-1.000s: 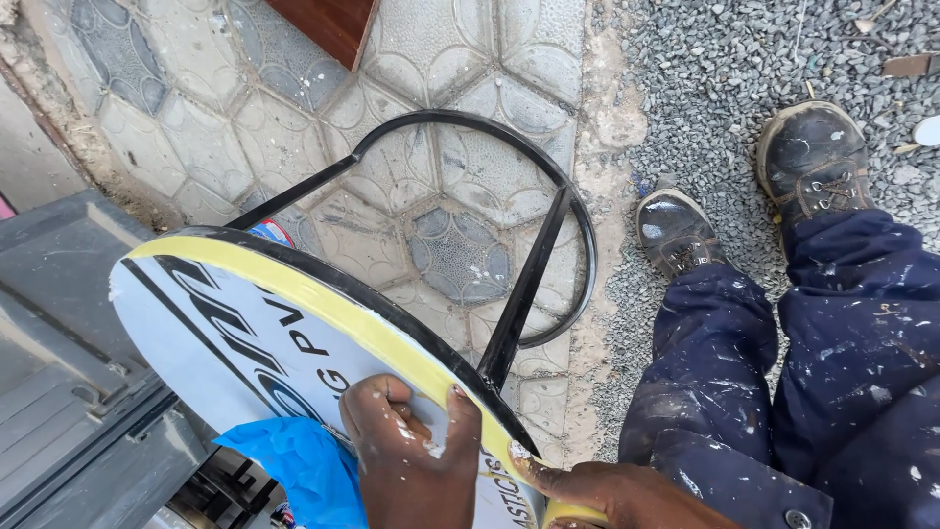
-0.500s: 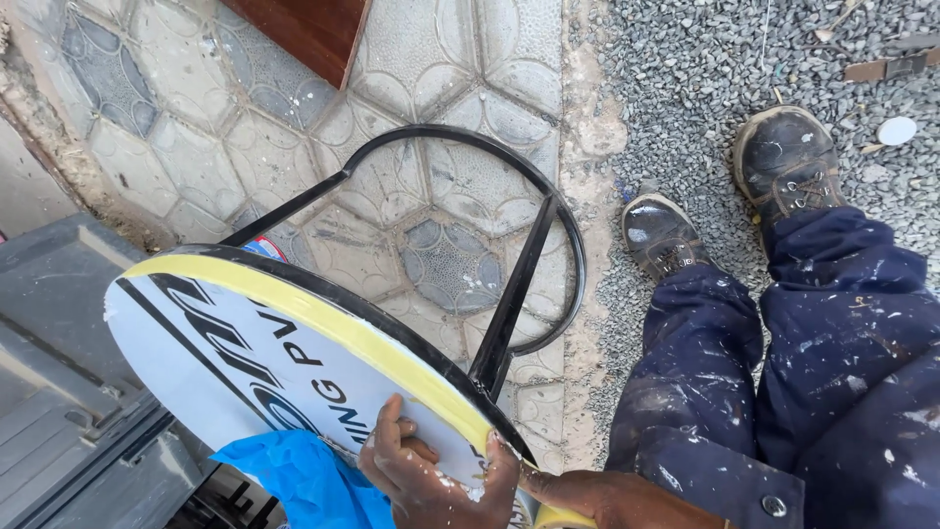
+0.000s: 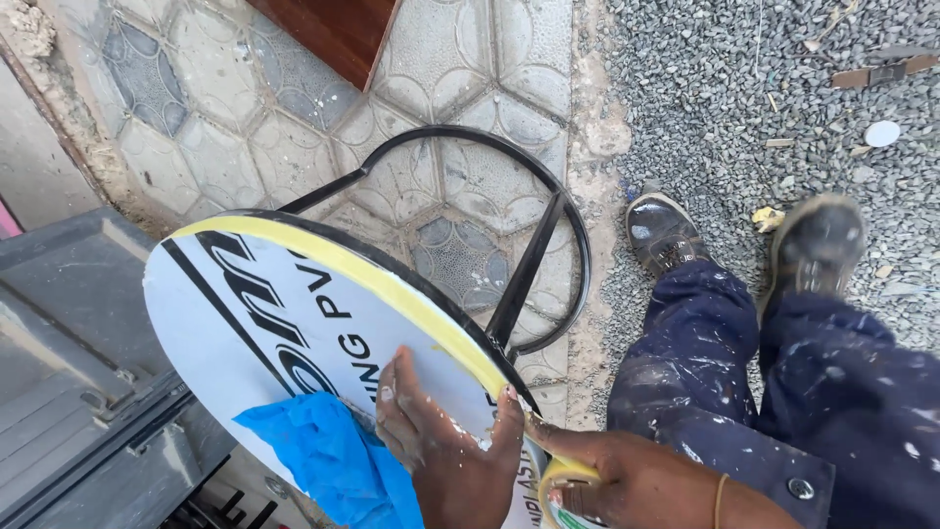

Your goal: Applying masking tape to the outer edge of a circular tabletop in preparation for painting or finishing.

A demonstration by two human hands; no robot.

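Note:
A round white sign board [image 3: 255, 323] with black lettering leans tilted in front of me, with a strip of yellow tape [image 3: 392, 286] along its upper rim. My left hand [image 3: 441, 446] lies flat on the board's face, its thumb pressed against the taped rim. My right hand [image 3: 636, 482] comes in from the lower right and grips a roll of yellow tape [image 3: 566, 488] right at the rim, beside the left thumb. A blue cloth [image 3: 328, 458] lies on the board just left of my left hand.
A black metal ring frame [image 3: 548, 230] stands behind the board on hexagonal paving [image 3: 460, 59]. Gravel [image 3: 744, 98] covers the right side. My paint-spattered blue trousers [image 3: 783, 392] and boots [image 3: 661, 230] are on the right. Grey metal steps [image 3: 69, 323] are at the left.
My left hand has slid a little to the right along the taped rim, and the right hand with the roll has stayed close by it. My feet have shifted on the gravel.

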